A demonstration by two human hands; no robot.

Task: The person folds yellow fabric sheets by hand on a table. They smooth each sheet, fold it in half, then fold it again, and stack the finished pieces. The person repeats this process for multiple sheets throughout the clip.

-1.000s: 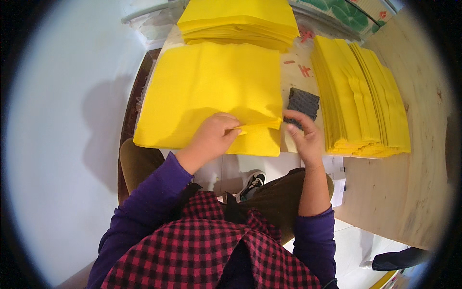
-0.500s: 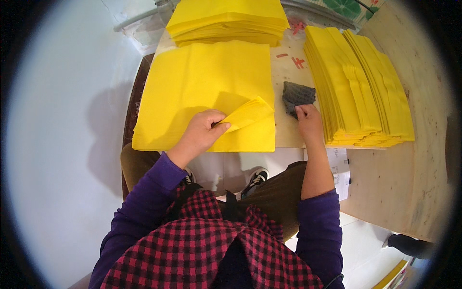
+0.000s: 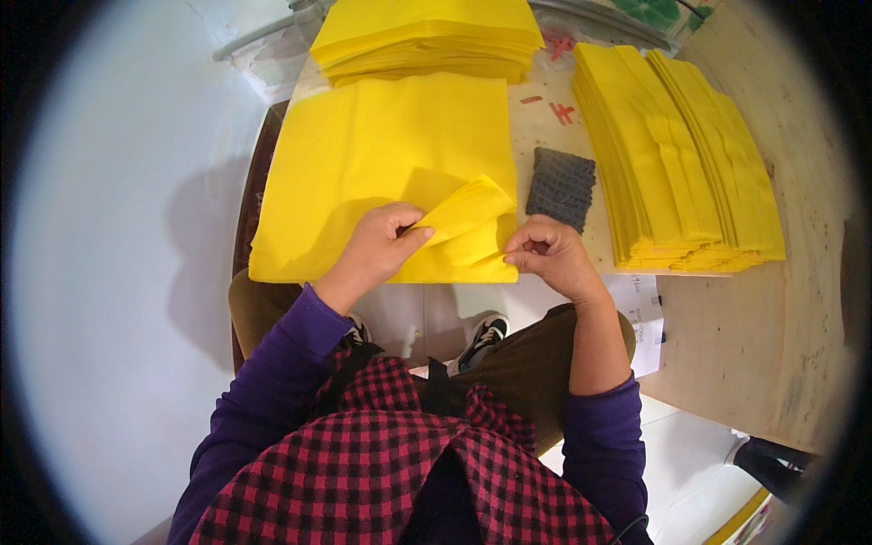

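A flat stack of yellow fabric sheets point(image 3: 363, 145) lies in front of me. My left hand point(image 3: 386, 241) is closed on the folded-over corner of a yellow fabric sheet point(image 3: 468, 209) at the top of the stack. At the stack's right edge, near its front corner, my right hand point(image 3: 549, 254) pinches the yellow fabric with thumb and forefinger. Just beyond that hand a dark grey ribbed cloth point(image 3: 561, 189) lies spread on the table, apart from the fingers.
Another yellow stack point(image 3: 427, 41) stands at the table's far side. To the right, folded yellow bundles point(image 3: 672, 163) lie side by side on the wooden table point(image 3: 545, 127), which bears red marks. A white wall point(image 3: 127, 272) rises at the left. Below the table hangs a white paper point(image 3: 640, 318).
My right hand has left the grey cloth and moved left and nearer, to the stack's edge. The cloth now lies flatter. My left hand still holds the folded corner.
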